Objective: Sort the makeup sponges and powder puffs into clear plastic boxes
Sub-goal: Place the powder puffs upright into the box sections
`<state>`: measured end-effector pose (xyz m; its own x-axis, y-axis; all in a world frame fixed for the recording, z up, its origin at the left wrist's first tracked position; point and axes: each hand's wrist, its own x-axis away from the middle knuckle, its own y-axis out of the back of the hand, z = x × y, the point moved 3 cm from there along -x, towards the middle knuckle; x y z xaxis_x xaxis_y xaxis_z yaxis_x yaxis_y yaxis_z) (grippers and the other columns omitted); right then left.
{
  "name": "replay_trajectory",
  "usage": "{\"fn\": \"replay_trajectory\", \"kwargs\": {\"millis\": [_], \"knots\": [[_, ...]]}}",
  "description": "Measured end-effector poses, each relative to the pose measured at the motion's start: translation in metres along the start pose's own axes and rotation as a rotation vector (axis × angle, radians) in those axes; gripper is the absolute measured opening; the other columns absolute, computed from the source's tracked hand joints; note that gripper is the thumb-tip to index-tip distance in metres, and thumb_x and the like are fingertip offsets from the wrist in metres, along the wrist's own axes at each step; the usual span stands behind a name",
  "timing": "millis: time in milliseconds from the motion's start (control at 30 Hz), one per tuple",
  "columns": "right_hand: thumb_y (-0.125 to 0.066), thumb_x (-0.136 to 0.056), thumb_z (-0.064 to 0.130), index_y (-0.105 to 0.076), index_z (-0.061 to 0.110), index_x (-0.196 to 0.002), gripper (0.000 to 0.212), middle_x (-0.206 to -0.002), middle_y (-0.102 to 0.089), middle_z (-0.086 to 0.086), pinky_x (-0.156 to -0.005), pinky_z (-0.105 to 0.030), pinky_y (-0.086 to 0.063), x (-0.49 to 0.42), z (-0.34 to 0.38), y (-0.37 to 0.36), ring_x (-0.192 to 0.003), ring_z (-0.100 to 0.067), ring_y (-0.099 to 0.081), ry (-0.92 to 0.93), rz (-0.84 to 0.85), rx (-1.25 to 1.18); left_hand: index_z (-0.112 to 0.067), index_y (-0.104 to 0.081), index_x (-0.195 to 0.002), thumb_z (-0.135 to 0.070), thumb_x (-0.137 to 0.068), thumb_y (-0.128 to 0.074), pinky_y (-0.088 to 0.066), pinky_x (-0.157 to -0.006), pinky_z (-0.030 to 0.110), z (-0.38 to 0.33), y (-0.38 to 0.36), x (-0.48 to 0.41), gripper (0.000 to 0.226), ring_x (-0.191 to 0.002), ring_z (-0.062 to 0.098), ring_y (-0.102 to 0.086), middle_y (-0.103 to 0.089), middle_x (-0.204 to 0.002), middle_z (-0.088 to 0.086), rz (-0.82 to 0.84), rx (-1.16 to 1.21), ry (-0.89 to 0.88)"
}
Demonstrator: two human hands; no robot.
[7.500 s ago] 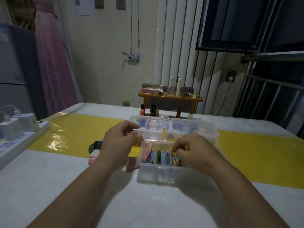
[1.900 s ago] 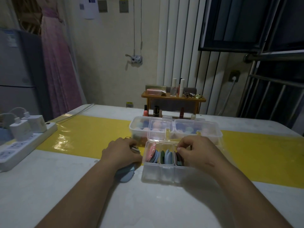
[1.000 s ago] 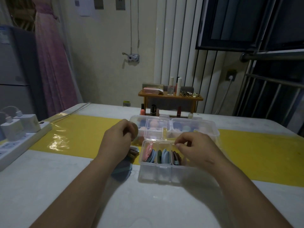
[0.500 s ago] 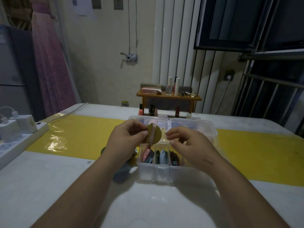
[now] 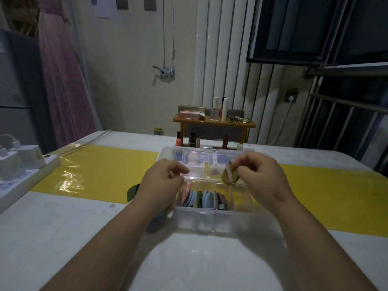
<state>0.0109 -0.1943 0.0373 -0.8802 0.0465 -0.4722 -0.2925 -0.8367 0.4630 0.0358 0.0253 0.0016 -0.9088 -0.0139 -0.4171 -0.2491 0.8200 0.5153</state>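
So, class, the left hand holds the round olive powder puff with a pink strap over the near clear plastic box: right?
No: the head view shows the right hand pinching the round olive powder puff with a pink strap over the near clear plastic box; the left hand is off it.

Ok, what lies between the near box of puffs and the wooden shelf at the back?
Head view: a second clear box holding sponges sits there; the right hand pinches an olive puff over the near box.
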Motion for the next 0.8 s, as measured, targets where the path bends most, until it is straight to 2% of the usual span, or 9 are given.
{"fn": "replay_trajectory", "kwargs": {"millis": [100,167,233,400,533,667,800], "knots": [[-0.056,-0.077,0.004,-0.065,0.014,-0.064,0.018,-0.061,-0.067,-0.001,-0.063,-0.035,-0.052,-0.001,-0.006,0.004,-0.059,-0.011,-0.062,-0.057,0.016,0.076,-0.03,-0.068,-0.086,-0.009,-0.087,-0.064,-0.045,-0.067,0.023,0.008,0.001,-0.002,0.022,-0.081,0.003,-0.057,-0.064,-0.09,-0.009,0.027,-0.026,0.087],[-0.055,-0.077,0.008,-0.064,0.011,-0.061,0.018,-0.06,-0.066,-0.004,-0.065,-0.043,-0.056,-0.002,-0.011,0.006,-0.062,-0.019,-0.064,-0.091,0.026,0.137,-0.028,-0.069,-0.091,-0.012,-0.089,-0.063,-0.044,-0.064,0.023,0.01,-0.001,-0.001,0.017,-0.08,0.006,-0.059,-0.064,-0.087,-0.01,0.062,-0.029,0.134],[-0.056,-0.077,0.011,-0.063,0.01,-0.059,0.02,-0.061,-0.065,-0.005,-0.066,-0.046,-0.057,-0.003,-0.014,0.006,-0.064,-0.023,-0.063,-0.12,0.056,0.188,-0.028,-0.066,-0.098,-0.017,-0.091,-0.062,-0.045,-0.062,0.022,0.01,-0.001,-0.001,0.014,-0.079,0.008,-0.06,-0.063,-0.085,-0.01,0.072,-0.076,0.141],[-0.058,-0.079,0.012,-0.064,0.017,-0.061,0.019,-0.064,-0.065,-0.001,-0.065,-0.039,-0.054,-0.001,-0.016,-0.003,-0.066,-0.022,-0.062,-0.168,0.199,0.26,-0.026,-0.061,-0.094,-0.023,-0.088,-0.066,-0.036,-0.052,0.019,0.004,-0.001,0.001,0.008,-0.068,0.006,-0.054,-0.057,-0.076,-0.009,0.024,-0.175,0.101],[-0.061,-0.079,0.014,-0.064,0.024,-0.07,0.014,-0.07,-0.062,0.005,-0.058,-0.028,-0.044,0.001,-0.013,-0.01,-0.067,-0.015,-0.057,-0.177,0.29,0.327,-0.025,-0.062,-0.092,-0.024,-0.088,-0.067,-0.04,-0.053,0.02,0.003,-0.002,0.001,0.006,-0.069,0.006,-0.056,-0.059,-0.075,-0.01,0.006,-0.203,0.088],[-0.063,-0.075,0.016,-0.064,0.023,-0.071,0.008,-0.074,-0.065,0.005,-0.067,-0.035,-0.054,0.001,-0.014,-0.01,-0.073,-0.015,-0.061,-0.185,0.284,0.38,-0.024,-0.064,-0.09,-0.022,-0.087,-0.067,-0.052,-0.06,0.027,0.008,0.0,-0.001,0.005,-0.068,0.012,-0.06,-0.062,-0.074,-0.007,-0.018,-0.2,0.094],[-0.063,-0.074,0.017,-0.065,0.026,-0.069,0.011,-0.076,-0.066,0.008,-0.073,-0.036,-0.057,0.003,-0.014,-0.014,-0.076,-0.014,-0.062,-0.202,0.35,0.465,-0.025,-0.063,-0.09,-0.023,-0.088,-0.066,-0.048,-0.056,0.025,0.011,-0.001,-0.002,0.004,-0.069,0.011,-0.06,-0.062,-0.075,-0.007,-0.003,-0.21,0.097]]}}
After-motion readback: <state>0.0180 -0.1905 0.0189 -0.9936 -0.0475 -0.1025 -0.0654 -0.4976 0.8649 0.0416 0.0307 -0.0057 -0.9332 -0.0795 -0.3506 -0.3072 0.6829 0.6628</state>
